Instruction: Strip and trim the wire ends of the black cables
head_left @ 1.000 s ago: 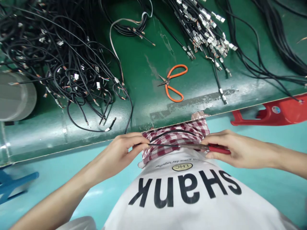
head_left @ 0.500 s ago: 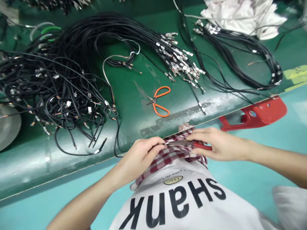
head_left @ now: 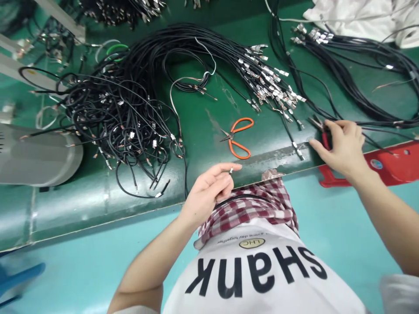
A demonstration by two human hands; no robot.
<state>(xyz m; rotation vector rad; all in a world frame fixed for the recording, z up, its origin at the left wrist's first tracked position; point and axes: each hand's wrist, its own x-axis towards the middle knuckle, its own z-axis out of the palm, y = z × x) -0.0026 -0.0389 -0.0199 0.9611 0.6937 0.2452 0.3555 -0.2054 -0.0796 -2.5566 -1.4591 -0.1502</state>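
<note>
**Inspector:** What did the left hand hold?

**Assessor:** The left hand [head_left: 209,192] pinched a thin black cable with a metal end terminal [head_left: 231,171] between thumb and forefinger. It was just off the near edge of the green-topped workbench [head_left: 203,109]. The cable ran back across the red-and-white checked cloth [head_left: 255,211] at the person's waist.

**Inspector:** And the right hand?

**Assessor:** The right hand [head_left: 343,146] rested on the bench's near edge, fingers curled over the red-handled pliers [head_left: 322,133]. The grey nose of the pliers pointed away from the person. The grip was partly hidden by the fingers.

**Inspector:** What lay on the bench?

**Assessor:** A tangled heap of short black cables [head_left: 121,117] lay to the left. A long bundle of black cables tipped with silver terminals [head_left: 268,83] lay at centre. The orange-handled scissors [head_left: 238,138] lay between the two hands, touching neither. A crumpled white cloth [head_left: 353,17] sat at the far right corner. A red plastic moulding [head_left: 393,163] showed below the bench edge, beside the right wrist.
</note>
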